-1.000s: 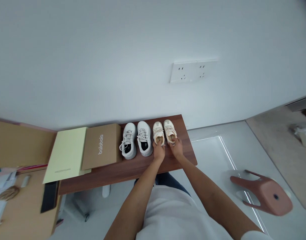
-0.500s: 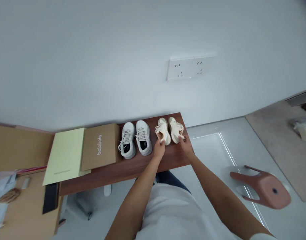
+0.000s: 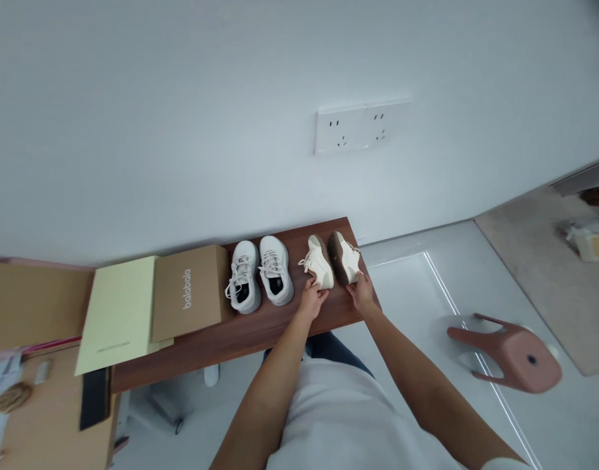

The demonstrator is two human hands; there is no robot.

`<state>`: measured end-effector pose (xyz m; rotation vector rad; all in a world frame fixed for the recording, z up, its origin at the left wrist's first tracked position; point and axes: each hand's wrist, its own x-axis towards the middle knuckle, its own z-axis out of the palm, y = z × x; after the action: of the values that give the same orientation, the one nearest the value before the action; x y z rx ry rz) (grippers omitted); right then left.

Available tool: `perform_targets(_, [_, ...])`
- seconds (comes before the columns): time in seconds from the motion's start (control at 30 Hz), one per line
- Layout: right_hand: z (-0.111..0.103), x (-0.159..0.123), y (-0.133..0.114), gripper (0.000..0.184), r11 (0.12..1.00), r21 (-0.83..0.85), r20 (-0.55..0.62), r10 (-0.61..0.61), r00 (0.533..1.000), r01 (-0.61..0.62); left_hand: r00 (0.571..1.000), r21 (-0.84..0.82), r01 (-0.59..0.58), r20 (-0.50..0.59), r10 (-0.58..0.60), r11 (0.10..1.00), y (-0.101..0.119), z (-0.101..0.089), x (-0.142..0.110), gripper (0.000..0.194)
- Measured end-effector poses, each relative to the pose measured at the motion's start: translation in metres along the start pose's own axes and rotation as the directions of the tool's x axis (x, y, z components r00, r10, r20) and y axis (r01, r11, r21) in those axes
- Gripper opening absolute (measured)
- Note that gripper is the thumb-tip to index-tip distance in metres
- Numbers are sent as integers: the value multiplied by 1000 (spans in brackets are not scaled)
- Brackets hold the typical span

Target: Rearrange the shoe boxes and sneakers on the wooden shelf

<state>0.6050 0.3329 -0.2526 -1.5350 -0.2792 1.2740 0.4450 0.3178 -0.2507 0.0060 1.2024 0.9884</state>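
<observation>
Two small cream shoes stand at the right end of a dark wooden bench [image 3: 260, 333], both tipped outward so their brown soles face each other. My left hand [image 3: 313, 301] grips the heel of the left cream shoe [image 3: 319, 262]. My right hand [image 3: 362, 293] grips the heel of the right cream shoe [image 3: 346, 256]. A pair of white sneakers [image 3: 259, 279] stands upright just to their left.
A brown shoe box [image 3: 189, 294] and a pale yellow lid [image 3: 119, 313] lie on the bench's left part. A pink stool [image 3: 505, 356] lies tipped on the white floor at right. The wall behind carries sockets [image 3: 361, 126]. A desk with papers [image 3: 30, 405] is at far left.
The cream shoes stood upright with my hands at their heels; both hands have since rolled them onto their sides, soles turned inward. The view has shifted slightly.
</observation>
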Motion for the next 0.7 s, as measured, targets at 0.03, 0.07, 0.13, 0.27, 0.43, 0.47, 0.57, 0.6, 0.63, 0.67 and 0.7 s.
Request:
perform_targets(0.03, [0, -1, 1, 28, 1000, 13, -10, 3, 1000, -3, 1000, 0, 3, -14, -3, 1000, -2, -2, 1, 26])
perform_targets(0.07, [1, -2, 0, 28, 1000, 24, -14, 11, 1000, -11, 1000, 1, 11, -23, -11, 1000, -3, -4, 2, 27])
perform_targets(0.13, [3, -2, -1, 28, 1000, 18, -11, 18, 1000, -18, 999, 29, 44, -23, -43, 999, -2, -7, 4, 27])
perform_targets(0.27, [3, -3, -2, 30, 995, -40, -55, 86, 995, -88, 997, 201, 73, -16, -72, 977, 3, -6, 6, 27])
perform_targets(0.43, [-4, -9, 0, 36, 991, -67, -43, 110, 993, -112, 1000, 248, 25, 7, -28, 968, -2, 5, 5, 28])
perform_targets(0.47, [-4, -10, 0, 39, 993, -73, -45, 88, 995, -92, 1000, 235, 21, 9, -23, 972, -3, 7, 5, 29])
perform_targets(0.57, [0, -9, -3, 44, 994, -101, -53, 31, 998, -37, 999, 229, 37, 17, -42, 973, -3, 11, 6, 30])
perform_targets(0.6, [1, -8, -5, 42, 993, -110, -53, 28, 998, -34, 998, 247, 53, 7, -56, 968, -2, 11, 7, 31])
perform_targets(0.63, [1, -7, -6, 39, 992, -119, -52, 35, 998, -41, 997, 272, 72, -15, -70, 960, -1, 10, 6, 32])
perform_targets(0.67, [1, -7, -7, 37, 990, -131, -50, 48, 998, -55, 996, 299, 87, -41, -78, 950, -1, 9, 6, 34])
perform_targets(0.7, [0, -8, -7, 36, 987, -145, -52, 56, 997, -63, 995, 324, 95, -67, -77, 941, 0, 6, 3, 38])
